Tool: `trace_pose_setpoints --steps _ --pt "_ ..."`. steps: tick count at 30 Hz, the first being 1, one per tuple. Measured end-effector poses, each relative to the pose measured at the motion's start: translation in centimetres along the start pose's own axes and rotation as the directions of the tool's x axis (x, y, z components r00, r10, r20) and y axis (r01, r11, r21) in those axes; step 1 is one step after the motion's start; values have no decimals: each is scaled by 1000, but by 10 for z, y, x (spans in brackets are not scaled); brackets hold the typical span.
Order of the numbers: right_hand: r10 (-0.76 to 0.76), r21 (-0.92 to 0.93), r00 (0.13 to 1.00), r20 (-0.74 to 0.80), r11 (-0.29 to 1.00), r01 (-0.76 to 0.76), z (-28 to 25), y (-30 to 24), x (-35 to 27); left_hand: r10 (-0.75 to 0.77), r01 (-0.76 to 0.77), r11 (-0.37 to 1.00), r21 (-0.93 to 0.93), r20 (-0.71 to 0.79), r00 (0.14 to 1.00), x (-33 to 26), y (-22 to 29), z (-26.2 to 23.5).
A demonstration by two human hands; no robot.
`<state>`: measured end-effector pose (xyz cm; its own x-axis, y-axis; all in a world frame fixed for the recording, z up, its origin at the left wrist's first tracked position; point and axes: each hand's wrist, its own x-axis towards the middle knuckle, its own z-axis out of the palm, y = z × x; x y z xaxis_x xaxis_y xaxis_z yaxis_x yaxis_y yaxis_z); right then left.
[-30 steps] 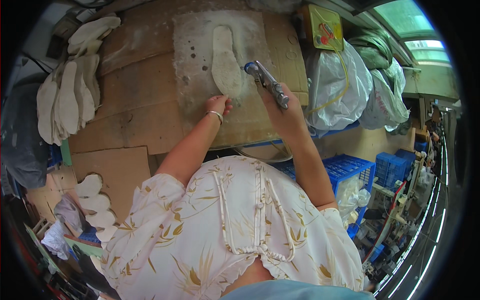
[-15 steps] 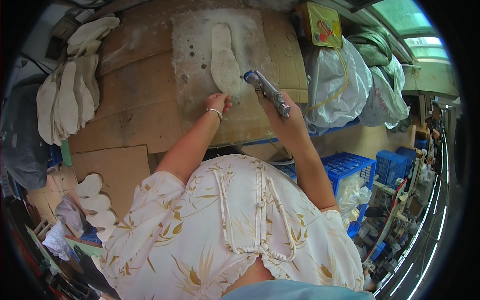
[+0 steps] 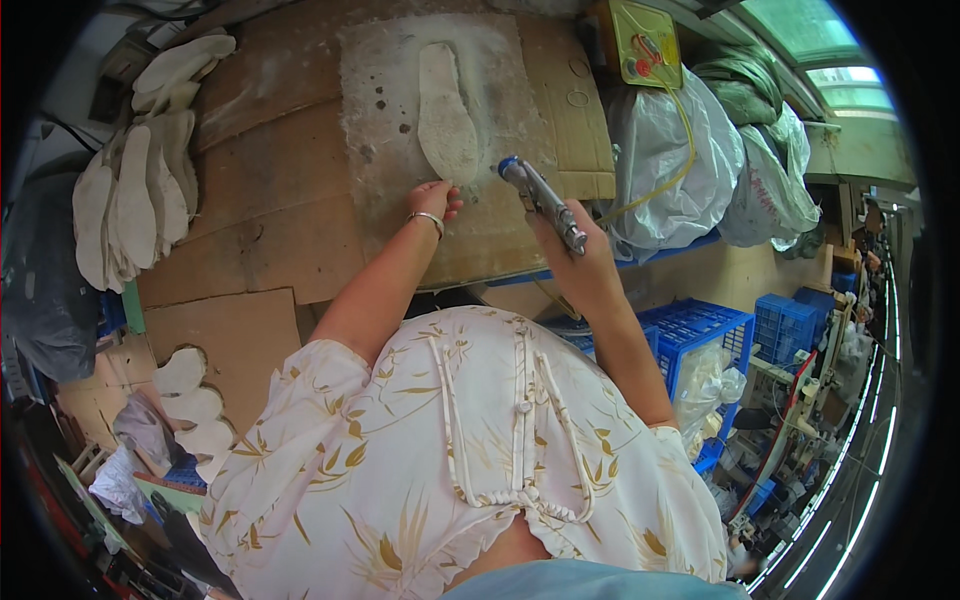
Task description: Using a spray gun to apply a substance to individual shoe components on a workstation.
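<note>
A cream, shoe-sole-shaped insole (image 3: 444,115) lies flat on a pale, dusted sheet (image 3: 385,60), its broad end toward me. At that near end my left hand (image 3: 434,199) has its fingers curled in, the thumb and fingertips pinching the insole's edge. To the right, my right hand (image 3: 583,240) grips a metal spray gun (image 3: 543,196) with a blue front end. The gun is held above the work surface, just right of the insole's near end, its nozzle facing away from me. The fingers on its handle are partly hidden.
Stacked insoles (image 3: 137,195) lie at the left, with more insoles (image 3: 190,400) lower down on cardboard (image 3: 230,335). Behind my right hand are a yellow can (image 3: 648,45) with a yellow hose (image 3: 690,135) and plastic bags (image 3: 665,165). Blue crates (image 3: 695,325) stand at the right.
My right hand has drawn the spray gun slightly right and back toward me, away from the insole. The left hand stays at the insole's near end.
</note>
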<state>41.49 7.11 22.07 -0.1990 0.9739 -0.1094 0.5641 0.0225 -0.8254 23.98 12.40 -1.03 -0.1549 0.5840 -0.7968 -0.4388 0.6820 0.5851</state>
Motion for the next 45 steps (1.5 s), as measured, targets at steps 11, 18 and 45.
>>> trace_pose_setpoints --steps 11,18,45 --pt "16 46 999 35 999 -17 -6 12 -23 9 -9 1000 -22 21 1000 1 -3 -3" --pt "38 63 996 75 997 -43 -11 10 -32 13 -12 999 -51 17 1000 -3 -1 -2" --pt "90 78 995 40 993 -93 -16 29 -57 27 -24 996 -89 38 999 0 -8 -8"
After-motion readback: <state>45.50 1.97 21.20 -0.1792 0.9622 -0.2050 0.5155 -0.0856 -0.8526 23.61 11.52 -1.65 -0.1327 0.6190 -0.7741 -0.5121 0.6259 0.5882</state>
